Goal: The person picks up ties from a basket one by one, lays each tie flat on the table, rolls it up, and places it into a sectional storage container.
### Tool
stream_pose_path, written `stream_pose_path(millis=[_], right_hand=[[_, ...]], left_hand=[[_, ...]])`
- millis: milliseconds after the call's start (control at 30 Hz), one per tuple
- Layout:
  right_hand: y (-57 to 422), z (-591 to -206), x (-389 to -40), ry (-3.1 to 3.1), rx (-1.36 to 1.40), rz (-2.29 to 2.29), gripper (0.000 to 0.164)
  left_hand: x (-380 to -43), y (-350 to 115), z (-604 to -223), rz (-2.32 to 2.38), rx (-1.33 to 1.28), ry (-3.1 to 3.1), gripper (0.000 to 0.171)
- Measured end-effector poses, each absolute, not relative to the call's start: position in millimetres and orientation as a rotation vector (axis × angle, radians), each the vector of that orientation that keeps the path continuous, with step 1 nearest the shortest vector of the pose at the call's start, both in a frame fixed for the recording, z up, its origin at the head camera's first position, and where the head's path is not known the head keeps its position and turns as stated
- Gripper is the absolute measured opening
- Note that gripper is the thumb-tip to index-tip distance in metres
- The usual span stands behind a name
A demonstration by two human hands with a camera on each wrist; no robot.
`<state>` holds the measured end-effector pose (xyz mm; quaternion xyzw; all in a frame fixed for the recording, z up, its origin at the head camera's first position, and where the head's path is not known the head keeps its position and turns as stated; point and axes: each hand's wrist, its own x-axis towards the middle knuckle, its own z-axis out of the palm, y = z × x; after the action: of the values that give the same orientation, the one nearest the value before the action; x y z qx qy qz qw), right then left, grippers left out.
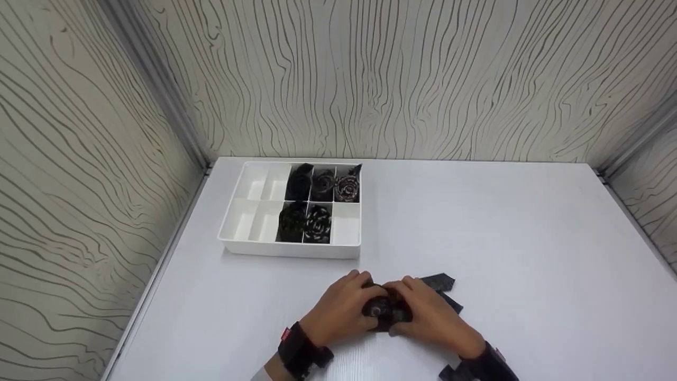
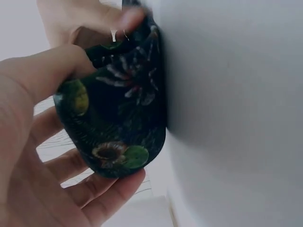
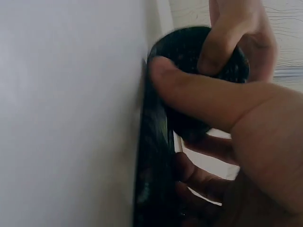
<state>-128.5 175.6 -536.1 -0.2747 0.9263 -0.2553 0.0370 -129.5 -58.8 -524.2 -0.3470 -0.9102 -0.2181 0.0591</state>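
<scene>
A dark patterned necktie, partly rolled up, lies near the front of the white table between both hands. My left hand grips the roll, its fingers and thumb curled round it. In the left wrist view the roll's outer face shows flowers and green and yellow spots. My right hand holds the necktie beside the roll; in the right wrist view its thumb presses near the coil. Beyond the right hand, the flat pointed ends of the necktie stick out on the table.
Farther back on the left, a white divided tray stands on the table. Several of its compartments hold rolled dark neckties; others show bare white bottoms. Wood-grain patterned panels rise behind the table and at both sides.
</scene>
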Motion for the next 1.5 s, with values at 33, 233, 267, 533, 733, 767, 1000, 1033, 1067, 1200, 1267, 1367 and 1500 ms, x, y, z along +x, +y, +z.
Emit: stream_pose_path(millis=[33,233,267,533,733,767,1000,1033,1067,1200,1267,1367,1500], right_hand=[[177.0,-536.1,-128.9,2.868,-0.854,-0.75,0.073],[182.4,-537.1,-132.7,2.96,-0.844,-0.703,0.055],[182.9,-537.0,-133.1,2.968,-0.836,-0.699,0.051],[186.0,-539.7,-137.0,3.08,-0.711,-0.69,0.034],[191.1,-541.6,-139.7,3.101,-0.653,-0.694,0.068],[191.7,-541.9,-139.9,3.109,-0.668,-0.68,0.07],[192.9,-542.3,-141.1,3.296,-0.77,-0.604,0.044],[193.5,-542.3,-141.5,3.324,-0.775,-0.601,0.039],[194.2,-542.2,-141.9,3.35,-0.777,-0.592,0.035],[196.7,-538.5,-141.8,3.371,-0.773,-0.521,0.027],[196.4,-534.9,-140.5,3.342,-0.739,-0.481,0.028],[191.5,-528.5,-136.2,3.262,-0.695,-0.481,0.04],[177.2,-524.9,-127.6,3.075,-0.765,-0.691,0.064]], left_hand=[[-130.0,-60.1,-523.7,-0.684,-1.042,-2.774,0.042],[-131.6,-67.7,-517.3,-0.848,-1.0,-2.798,0.048],[-132.0,-68.8,-516.3,-0.856,-1.0,-2.791,0.049],[-134.1,-74.1,-514.5,-0.891,-0.996,-2.773,0.055],[-135.8,-74.9,-517.2,-0.871,-0.959,-2.819,0.055],[-136.0,-75.1,-517.3,-0.875,-0.952,-2.821,0.055],[-136.9,-76.7,-517.7,-0.888,-0.931,-2.835,0.056],[-137.0,-76.9,-517.8,-0.888,-0.924,-2.838,0.057],[-137.2,-76.9,-518.2,-0.886,-0.917,-2.839,0.057],[-137.8,-76.2,-519.4,-0.881,-0.897,-2.842,0.056],[-137.9,-75.0,-519.7,-0.867,-0.905,-2.84,0.054],[-138.0,-72.8,-519.9,-0.808,-0.929,-2.835,0.05],[-138.1,-69.0,-519.9,-0.683,-0.966,-2.826,0.047]])
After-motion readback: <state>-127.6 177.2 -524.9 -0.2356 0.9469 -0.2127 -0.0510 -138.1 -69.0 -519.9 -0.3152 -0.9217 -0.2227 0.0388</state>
